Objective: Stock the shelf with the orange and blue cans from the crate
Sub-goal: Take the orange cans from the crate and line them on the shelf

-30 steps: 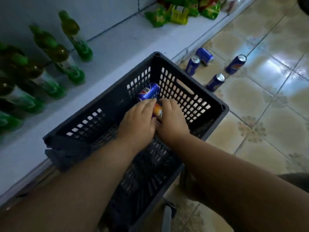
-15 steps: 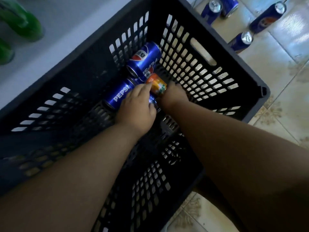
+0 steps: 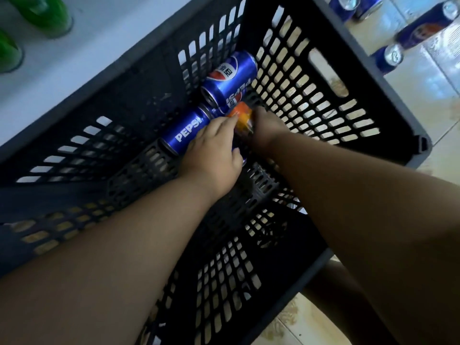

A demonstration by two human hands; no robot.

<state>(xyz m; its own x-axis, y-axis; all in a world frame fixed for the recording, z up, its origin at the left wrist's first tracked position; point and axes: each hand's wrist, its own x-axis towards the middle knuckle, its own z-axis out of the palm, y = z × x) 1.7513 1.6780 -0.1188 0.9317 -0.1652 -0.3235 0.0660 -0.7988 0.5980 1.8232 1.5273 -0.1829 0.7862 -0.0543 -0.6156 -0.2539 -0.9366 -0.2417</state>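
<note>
Both my hands reach into the black slatted crate [image 3: 323,78]. My left hand [image 3: 211,153] lies over a blue Pepsi can [image 3: 183,134] that rests on its side on the crate floor. My right hand [image 3: 267,128] is closed around an orange can [image 3: 241,115] at the far inner side of the crate. A second blue Pepsi can [image 3: 230,79] lies on its side just beyond them, against the crate wall. Whether my left hand's fingers grip the blue can is hidden under the hand.
A white shelf [image 3: 104,43] runs along the left with green bottles [image 3: 47,13] standing on it. Several blue cans [image 3: 388,58] stand and lie on the tiled floor [image 3: 423,100] at the upper right, beyond the crate.
The view has moved closer over the crate. Both hands have reached deeper; the right hand holds the orange can, now tilted slightly more upright, and the left hand stays on the blue can.
</note>
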